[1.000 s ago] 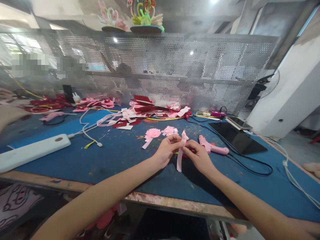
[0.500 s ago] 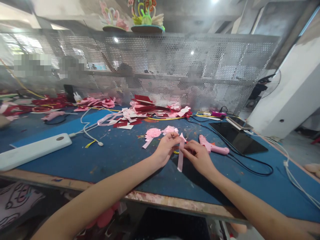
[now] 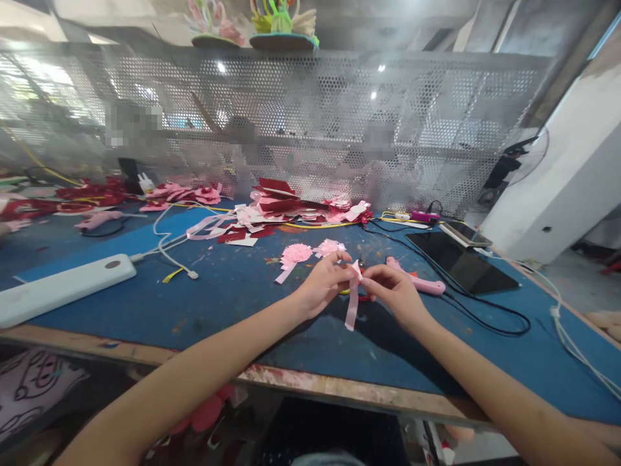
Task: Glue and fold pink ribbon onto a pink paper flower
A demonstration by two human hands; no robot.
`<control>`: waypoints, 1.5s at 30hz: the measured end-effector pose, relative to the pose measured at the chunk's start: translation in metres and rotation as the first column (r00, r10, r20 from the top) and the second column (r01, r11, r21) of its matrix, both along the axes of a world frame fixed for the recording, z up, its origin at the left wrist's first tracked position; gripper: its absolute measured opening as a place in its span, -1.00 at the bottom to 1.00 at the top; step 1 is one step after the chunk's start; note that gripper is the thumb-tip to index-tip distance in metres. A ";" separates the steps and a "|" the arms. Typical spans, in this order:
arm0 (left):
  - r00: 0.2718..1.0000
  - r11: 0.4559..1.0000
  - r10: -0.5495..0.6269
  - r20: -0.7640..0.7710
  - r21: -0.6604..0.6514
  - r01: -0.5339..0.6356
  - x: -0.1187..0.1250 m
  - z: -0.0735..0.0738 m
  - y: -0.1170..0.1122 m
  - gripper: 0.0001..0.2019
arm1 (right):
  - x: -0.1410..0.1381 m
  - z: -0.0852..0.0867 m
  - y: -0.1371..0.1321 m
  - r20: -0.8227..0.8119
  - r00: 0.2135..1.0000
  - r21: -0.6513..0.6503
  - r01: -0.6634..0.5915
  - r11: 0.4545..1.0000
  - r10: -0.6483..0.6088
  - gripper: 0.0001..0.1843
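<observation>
Over the middle of the blue table (image 3: 233, 304), my left hand (image 3: 324, 283) and my right hand (image 3: 395, 292) pinch the top of a pale pink ribbon strip (image 3: 352, 304) between them. The ribbon's loose end hangs down toward the table. Both hands have their fingertips pressed together on it. Two pink ribbon flowers (image 3: 297, 253) lie just beyond my left hand. A pink glue gun (image 3: 423, 283) lies behind my right hand, its black cord trailing right.
A white power strip (image 3: 63, 287) lies at the left with white cables. Red and pink paper and ribbon scraps (image 3: 286, 210) pile up at the back by the perforated metal screen (image 3: 310, 123). A dark tablet (image 3: 463, 261) and a phone (image 3: 464, 233) lie at the right.
The hands have drawn slightly closer, folding the ribbon's top smaller. The view has tipped down a little, so the table contents sit higher.
</observation>
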State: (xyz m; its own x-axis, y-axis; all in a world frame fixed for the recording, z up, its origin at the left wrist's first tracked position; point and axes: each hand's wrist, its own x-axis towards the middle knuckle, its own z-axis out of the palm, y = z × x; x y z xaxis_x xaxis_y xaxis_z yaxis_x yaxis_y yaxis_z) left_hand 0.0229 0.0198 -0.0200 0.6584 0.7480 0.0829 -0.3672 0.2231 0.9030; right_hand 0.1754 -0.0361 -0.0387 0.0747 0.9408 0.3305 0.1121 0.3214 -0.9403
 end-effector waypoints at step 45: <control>0.934 0.945 0.240 -0.263 0.285 -0.162 -0.002 0.000 0.007 -0.63 | -0.004 0.001 -0.014 0.337 0.915 0.101 0.200 0.975 -0.223 -0.78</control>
